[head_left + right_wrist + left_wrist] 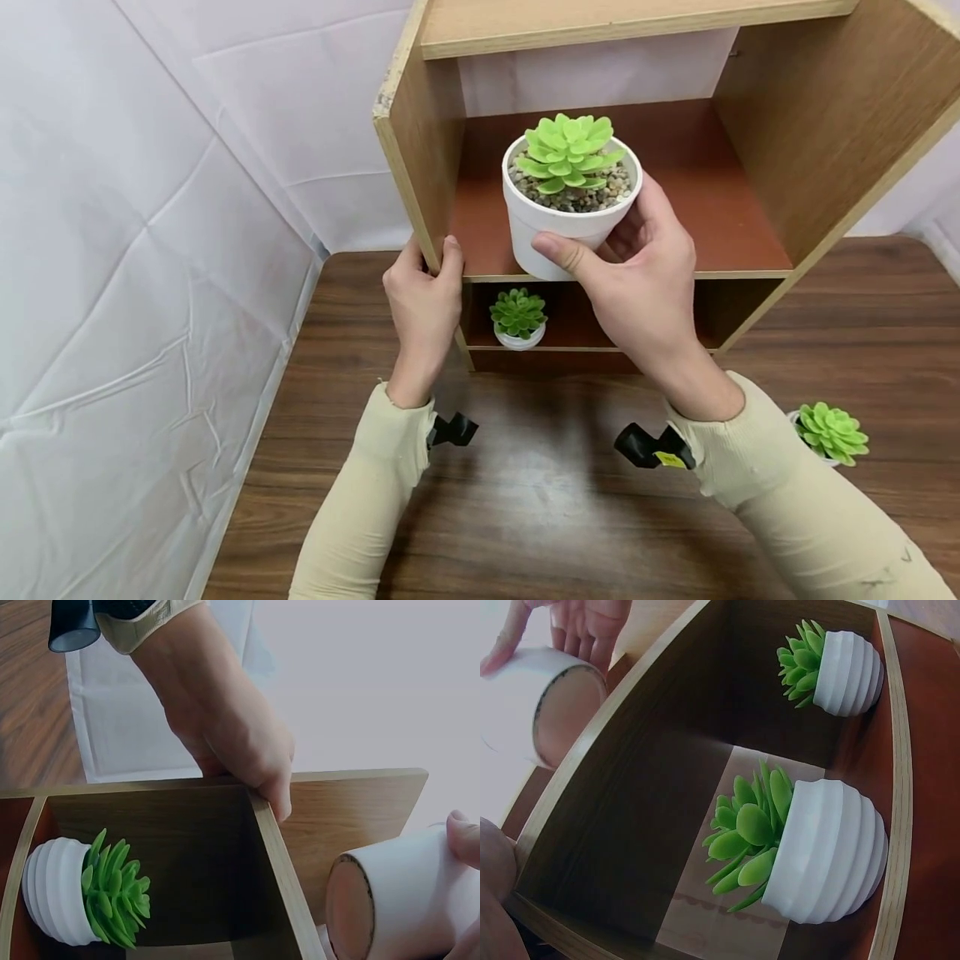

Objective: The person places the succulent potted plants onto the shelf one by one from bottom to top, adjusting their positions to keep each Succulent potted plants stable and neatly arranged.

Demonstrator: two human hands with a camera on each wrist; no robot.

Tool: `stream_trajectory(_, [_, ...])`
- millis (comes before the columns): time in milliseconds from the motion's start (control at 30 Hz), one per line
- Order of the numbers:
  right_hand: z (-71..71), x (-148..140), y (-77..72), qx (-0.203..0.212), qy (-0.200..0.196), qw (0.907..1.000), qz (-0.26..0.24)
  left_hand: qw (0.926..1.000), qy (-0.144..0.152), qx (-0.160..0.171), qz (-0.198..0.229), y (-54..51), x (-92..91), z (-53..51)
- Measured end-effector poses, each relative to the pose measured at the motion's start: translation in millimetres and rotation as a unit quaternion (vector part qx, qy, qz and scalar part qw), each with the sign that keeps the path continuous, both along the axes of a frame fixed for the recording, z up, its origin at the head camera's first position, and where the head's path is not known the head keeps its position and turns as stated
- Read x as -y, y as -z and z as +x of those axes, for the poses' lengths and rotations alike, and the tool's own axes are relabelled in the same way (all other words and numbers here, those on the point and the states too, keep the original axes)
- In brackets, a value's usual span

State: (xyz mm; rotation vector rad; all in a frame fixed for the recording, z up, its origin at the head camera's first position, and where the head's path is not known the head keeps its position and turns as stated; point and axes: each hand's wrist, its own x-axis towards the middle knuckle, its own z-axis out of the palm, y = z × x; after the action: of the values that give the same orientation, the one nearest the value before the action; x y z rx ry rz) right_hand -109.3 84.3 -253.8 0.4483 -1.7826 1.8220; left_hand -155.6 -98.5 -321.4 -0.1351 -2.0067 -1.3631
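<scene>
My right hand (648, 287) grips a white potted succulent (551, 237), bright green with pebbles around its base, thumb on the near side. It is held up in front of the wooden shelf's (735, 192) upper compartment. In the left wrist view the pot's underside (574, 712) shows, tilted toward the camera. My left hand (423, 304) pinches the front edge of the shelf's left side panel, where a board meets it; the right wrist view shows this hand (232, 735) from the other side.
In the lower compartment stand two ribbed white pots with succulents, a nearer one (829, 851) and a farther one (847, 675). Another potted succulent (831, 433) sits on the dark wood table (525, 533), partly behind my right sleeve. White sheeting (150, 292) hangs at the left.
</scene>
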Motion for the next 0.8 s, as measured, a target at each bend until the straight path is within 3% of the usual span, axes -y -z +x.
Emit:
stream_trajectory(267, [-5.1,6.8,2.2,0.005,-0.005,0.9999,0.010,1.0000,0.000,-0.002,0.001,-0.1,-2.4,0.3])
stream_trajectory(567, [-13.8,12.8,5.1,0.045,-0.012,0.9989,0.008,1.0000,-0.003,-0.001,0.001,1.0,-2.2,0.1])
stream_trajectory(800, [-1.7,23.4,-10.7,0.059,-0.013,0.9979,0.022,1.0000,-0.002,-0.004,0.001,1.0,-0.4,-0.4])
